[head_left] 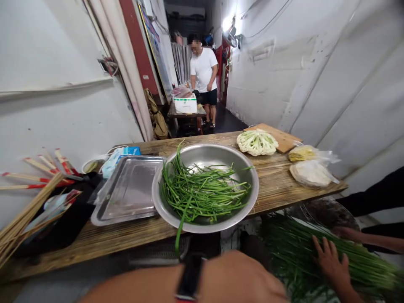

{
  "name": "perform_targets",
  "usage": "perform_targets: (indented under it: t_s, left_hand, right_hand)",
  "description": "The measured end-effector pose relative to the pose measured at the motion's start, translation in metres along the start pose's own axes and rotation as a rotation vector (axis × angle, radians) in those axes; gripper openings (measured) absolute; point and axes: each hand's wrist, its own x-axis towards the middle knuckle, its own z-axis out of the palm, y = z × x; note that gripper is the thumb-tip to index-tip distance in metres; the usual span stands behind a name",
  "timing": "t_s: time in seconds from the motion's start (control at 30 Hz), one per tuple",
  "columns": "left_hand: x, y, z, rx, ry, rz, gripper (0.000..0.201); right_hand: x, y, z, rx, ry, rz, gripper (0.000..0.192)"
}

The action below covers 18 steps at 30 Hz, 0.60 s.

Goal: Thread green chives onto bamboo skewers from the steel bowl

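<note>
A long wooden table [277, 179] runs across the view. Near the middle of its near edge stands a big round metal bowl [205, 156], and loose green chives [202, 193] lie spread inside it; one stalk hangs over the bowl's rim and past the table's near edge. Touching the bowl on its left side is a flat metal tray [129, 189]. At the left end of the table a bundle of bamboo skewers [22, 219] lies over a dark tray, with red-tipped chopsticks behind them. Toward the far edge a cauliflower half [257, 142] sits against a wooden cutting board [280, 136]. At the right end lie two plastic bags [311, 172] with pale food inside.

Below the near edge of the table, on the right, a large bundle of chives [315, 252] lies across a wide basin. The right hand [330, 259] rests flat on top of this bundle, fingers spread apart and open, pressing on the stalks but not closed around them. The left hand is out of the picture: only the left forearm [227, 280] shows along the bottom, with a dark wristband [189, 275], so I cannot tell how that hand stands.

Another person's hand [345, 233] touches the far end of the same bundle from the right side. A further person in a white shirt [203, 67] stands far back in the corridor beside a small table with a white box [185, 104].
</note>
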Motion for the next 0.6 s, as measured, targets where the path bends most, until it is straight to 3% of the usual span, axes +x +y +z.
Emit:
perform_targets:
  t_s: [0.07,0.13,0.17,0.23,0.33,0.4,0.5,0.6]
  left_hand:
    - [-0.058,0.003,-0.039,0.007,0.159,-0.198,0.035]
    - [-0.102,-0.012,-0.067,0.068,0.218,-0.403,0.033]
    - [-0.116,-0.026,-0.076,0.149,0.209,-0.535,0.031]
    - [-0.131,-0.061,-0.08,0.287,0.111,-0.654,0.048]
    - [-0.129,-0.111,-0.064,0.35,-0.009,-0.731,0.097]
    - [-0.119,-0.135,-0.047,0.365,-0.022,-0.735,0.115]
    - [-0.1,-0.158,-0.027,0.395,-0.045,-0.712,0.115]
    - [-0.088,-0.179,-0.026,0.361,-0.042,-0.714,0.087]
  right_hand:
    - [0.0,0.007,0.001,-0.024,-0.025,0.003,0.059]
    - [0.001,0.016,0.005,-0.039,-0.045,0.004,0.06]
    - [0.002,0.019,0.007,-0.041,-0.049,0.007,0.06]
    - [0.001,0.022,0.01,-0.04,-0.04,0.027,0.06]
    - [-0.003,0.015,0.003,-0.041,0.027,0.048,0.063]
    - [-0.009,0.001,-0.013,-0.02,0.093,0.07,0.067]
    - [-0.023,-0.032,-0.05,0.073,0.201,0.125,0.07]
    - [-0.046,-0.077,-0.085,0.211,0.325,0.112,0.064]
